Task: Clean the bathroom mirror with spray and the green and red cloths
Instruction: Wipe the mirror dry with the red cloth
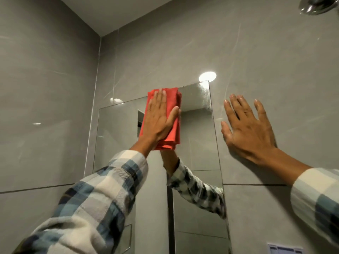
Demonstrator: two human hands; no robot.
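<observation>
Left hand [159,116] is flat and open, pressing the folded red cloth [171,125] against the mirror [198,143] right at its top edge. Right hand [247,129] is spread open on the tile wall [275,61], just past the mirror's right edge.

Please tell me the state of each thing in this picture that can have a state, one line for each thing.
Folded red cloth: pressed flat against the mirror near its top edge.
Frameless wall mirror: streaky at its top right corner.
Left hand: open, palm on the cloth.
Right hand: open, flat on the grey tiled wall, holding nothing.
</observation>
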